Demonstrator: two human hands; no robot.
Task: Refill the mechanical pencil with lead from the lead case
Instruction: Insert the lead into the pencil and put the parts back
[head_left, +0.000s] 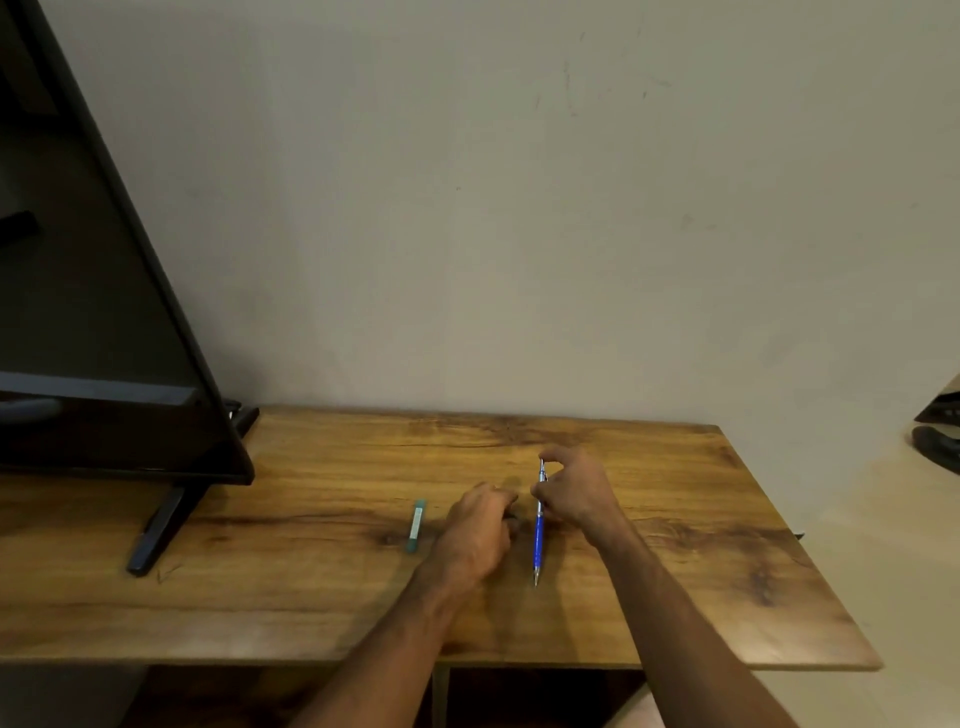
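Note:
A blue mechanical pencil (538, 540) with a silver tip stands nearly upright, tip down on the wooden table (291, 597). My right hand (574, 493) grips it around its upper silver part, with forefinger and thumb curled at the top end. My left hand (480, 525) rests on the table just left of the pencil, fingers curled; something small and dark shows at its fingertips, too small to name. The teal lead case (416, 525) lies flat on the table, a little left of my left hand, apart from it.
A black flat screen (98, 322) on a black foot (161, 525) fills the left side of the table. A plain wall rises behind the table. The table's right edge drops to a pale floor, with dark objects (937, 441) at the far right.

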